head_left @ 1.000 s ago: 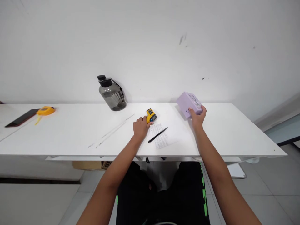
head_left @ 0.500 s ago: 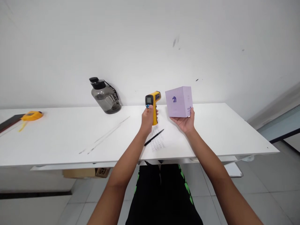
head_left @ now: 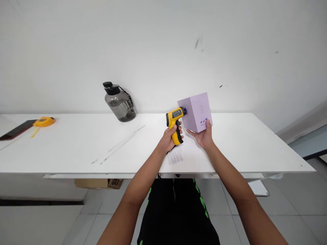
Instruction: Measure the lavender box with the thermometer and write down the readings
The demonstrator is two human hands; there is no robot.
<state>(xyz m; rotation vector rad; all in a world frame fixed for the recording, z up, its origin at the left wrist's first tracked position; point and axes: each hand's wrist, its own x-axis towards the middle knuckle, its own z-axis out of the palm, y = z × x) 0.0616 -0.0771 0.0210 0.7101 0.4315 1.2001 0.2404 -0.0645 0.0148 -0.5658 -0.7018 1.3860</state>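
Note:
My left hand [head_left: 170, 136] is wrapped round the handle of a yellow and black infrared thermometer [head_left: 175, 117]. Its nose points right, close to the left face of a lilac box [head_left: 200, 110]; whether it touches I cannot tell. My right hand [head_left: 203, 135] supports the box from below, with the thumb on the face that bears small purple marks. The box is tilted and turned above the table. Below my left hand, handwriting [head_left: 175, 157] shows on the white surface. The pen there is mostly hidden by my hand and forearm.
A grey water bottle [head_left: 121, 105] with a black lid stands against the wall on the left. Farther left, a yellow tape measure [head_left: 44, 121] lies by a dark flat object [head_left: 19, 129]. The white table's [head_left: 245, 153] front edge runs before my legs. Beneath is a cardboard box [head_left: 92, 183].
The thermometer has turned to point right and moved nearer the box. My right hand has rotated the box, bringing its marked side face more into view. The view has shifted slightly.

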